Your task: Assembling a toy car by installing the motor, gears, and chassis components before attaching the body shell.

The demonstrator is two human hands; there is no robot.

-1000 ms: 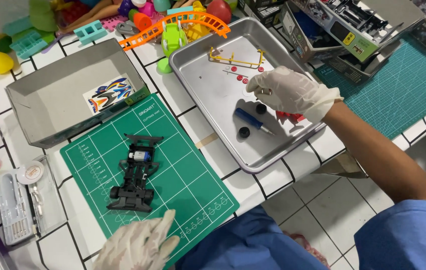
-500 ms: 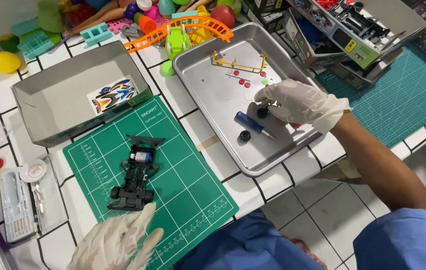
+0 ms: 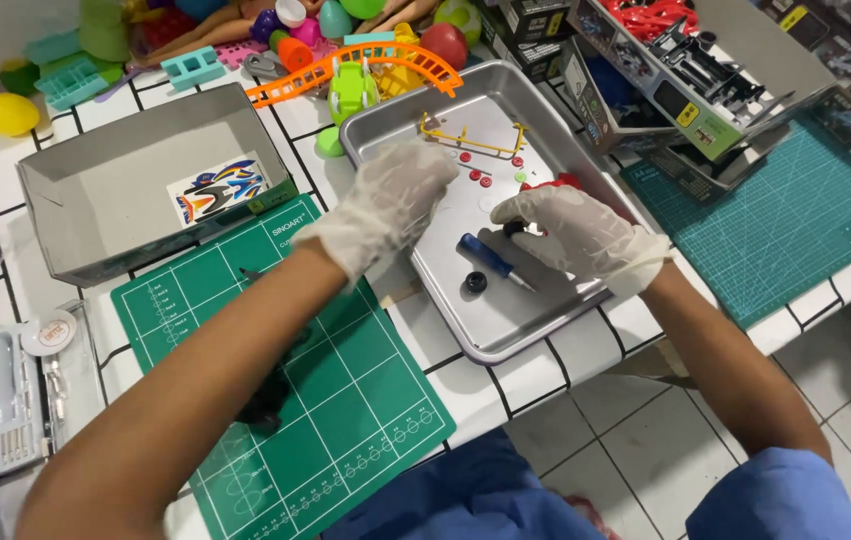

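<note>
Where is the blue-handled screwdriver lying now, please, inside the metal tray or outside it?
Inside: the screwdriver lies flat on the metal tray floor, beside the right hand.

The 1 head-worn camera looks steeply down from close above the white tiled table (image 3: 505, 385), facing toward 12 o'clock, with a metal tray (image 3: 545, 325) near centre and a green cutting mat (image 3: 345, 400) at 7 o'clock.

Grey open box (image 3: 105, 190) with colourful sticker sheet (image 3: 217, 190), left of tray (image 3: 545, 310).
</note>
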